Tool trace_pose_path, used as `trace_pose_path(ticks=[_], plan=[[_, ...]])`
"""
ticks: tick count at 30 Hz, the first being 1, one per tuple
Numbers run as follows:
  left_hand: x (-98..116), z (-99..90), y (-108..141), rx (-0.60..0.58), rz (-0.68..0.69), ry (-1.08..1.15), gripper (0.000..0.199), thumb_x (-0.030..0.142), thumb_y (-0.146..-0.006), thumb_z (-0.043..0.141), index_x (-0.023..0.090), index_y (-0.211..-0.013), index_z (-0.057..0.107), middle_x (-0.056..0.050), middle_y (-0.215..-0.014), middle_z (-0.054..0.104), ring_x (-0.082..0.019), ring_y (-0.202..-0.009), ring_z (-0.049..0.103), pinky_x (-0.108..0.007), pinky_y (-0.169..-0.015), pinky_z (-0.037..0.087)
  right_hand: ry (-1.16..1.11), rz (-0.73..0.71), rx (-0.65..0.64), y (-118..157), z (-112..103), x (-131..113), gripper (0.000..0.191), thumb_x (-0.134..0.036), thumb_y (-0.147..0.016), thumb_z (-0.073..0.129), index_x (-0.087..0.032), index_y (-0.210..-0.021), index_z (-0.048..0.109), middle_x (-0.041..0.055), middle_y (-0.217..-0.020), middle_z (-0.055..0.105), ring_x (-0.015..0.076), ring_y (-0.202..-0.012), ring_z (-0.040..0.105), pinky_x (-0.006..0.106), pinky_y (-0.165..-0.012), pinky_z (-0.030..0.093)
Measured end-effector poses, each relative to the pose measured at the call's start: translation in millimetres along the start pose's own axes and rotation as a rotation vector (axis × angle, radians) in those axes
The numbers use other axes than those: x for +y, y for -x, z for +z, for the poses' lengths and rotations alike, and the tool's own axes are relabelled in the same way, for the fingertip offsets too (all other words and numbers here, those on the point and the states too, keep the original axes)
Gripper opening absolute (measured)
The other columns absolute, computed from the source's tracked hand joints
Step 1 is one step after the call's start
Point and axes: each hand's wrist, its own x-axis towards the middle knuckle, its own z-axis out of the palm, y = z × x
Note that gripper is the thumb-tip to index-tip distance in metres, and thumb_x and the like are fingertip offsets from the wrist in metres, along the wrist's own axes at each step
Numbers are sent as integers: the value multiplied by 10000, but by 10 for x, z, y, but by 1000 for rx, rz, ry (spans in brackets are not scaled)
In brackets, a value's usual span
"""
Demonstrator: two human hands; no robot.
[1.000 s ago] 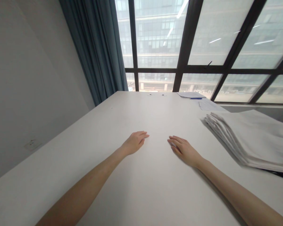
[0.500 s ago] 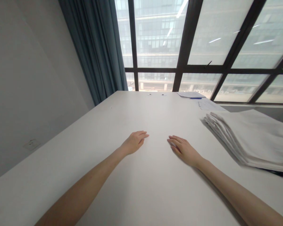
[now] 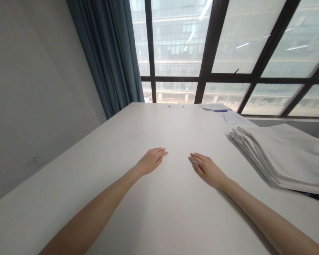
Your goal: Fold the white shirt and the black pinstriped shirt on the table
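My left hand (image 3: 152, 160) rests palm down on the white table (image 3: 172, 212), fingers stretched toward the middle, holding nothing. Across a gap from it, my right hand (image 3: 207, 169) lies on the same surface with its fingers loosely apart and nothing in them. The nearest thing to the right hand is a stack of folded white cloth (image 3: 287, 156), off to the right and apart from it.
At the far right end of the table lie papers (image 3: 215, 106), a blue pen (image 3: 220, 111) and another thin white sheet (image 3: 238, 118). A blue curtain (image 3: 111, 53) and a dark-framed window (image 3: 206, 46) stand behind. A grey wall (image 3: 37, 88) runs along the left.
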Motion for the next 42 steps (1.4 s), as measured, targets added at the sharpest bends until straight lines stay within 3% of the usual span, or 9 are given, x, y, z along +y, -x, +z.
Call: trace_pose_path(ticks=[19,22,24,27,29,33,37,39,42], plan=[[30,-38,-5,-14,4,-26,379,104,-902,450,188,-1220,638,-94,-1307,627,-213,-1216,575,-420,-1060,446,-65,-39,-70,-41,-65,64,387,-309,-972,398,-205,-1298,577,109,-1384,568,249,-1287,515,448,-1058,439],[21,-30,-1,-7,5,-32,379,105,-901,454,204,-1218,636,-83,-1308,627,-208,-1213,576,-420,-1053,451,-56,13,-54,-69,-341,334,374,-345,-954,426,-231,-1268,593,113,-1357,585,246,-1207,581,429,-1013,476],[15,-19,0,2,9,-31,377,108,-902,456,206,-1217,637,-83,-1306,627,-210,-1210,577,-421,-1049,454,74,162,81,-4,-627,634,383,-362,-929,454,-199,-1242,603,160,-1311,605,298,-1170,595,483,-982,475],[14,-5,0,10,8,-13,384,101,-895,457,208,-1216,639,-84,-1306,626,-208,-1204,580,-416,-1056,447,420,499,333,289,-1027,1170,407,-369,-883,497,-140,-1196,618,278,-1190,623,397,-1054,618,568,-817,485],[16,-1,-2,10,9,-1,386,96,-892,456,203,-1212,642,-89,-1302,628,-210,-1206,578,-415,-1058,445,569,769,393,571,-1161,1504,401,-429,-828,578,-116,-1064,665,346,-1054,631,443,-928,634,581,-682,459],[14,-5,-5,9,13,-4,385,97,-896,452,193,-1218,639,-93,-1305,626,-207,-1211,573,-414,-1055,445,506,861,331,973,-1174,1896,257,-363,-845,528,-195,-667,605,224,-675,621,264,-525,560,432,-514,362],[18,-14,-5,-11,5,-15,384,95,-897,450,188,-1220,637,-91,-1304,626,-206,-1214,570,-411,-1058,438,269,889,475,829,-1387,1710,257,-248,-809,522,-264,-562,455,43,-520,465,160,-435,343,379,-522,285],[28,-21,-1,-7,1,-10,383,100,-902,445,178,-1226,632,-101,-1305,622,-215,-1214,567,-419,-1054,437,136,899,642,607,-1592,1377,222,-257,-802,554,-268,-597,470,23,-539,448,173,-494,366,374,-561,276],[78,-68,-7,25,7,34,371,133,-925,427,188,-1238,618,-98,-1303,619,-221,-1211,560,-438,-1050,431,-269,735,844,232,-1753,697,107,-328,-821,569,-255,-743,576,-7,-610,473,164,-568,415,330,-578,286]])
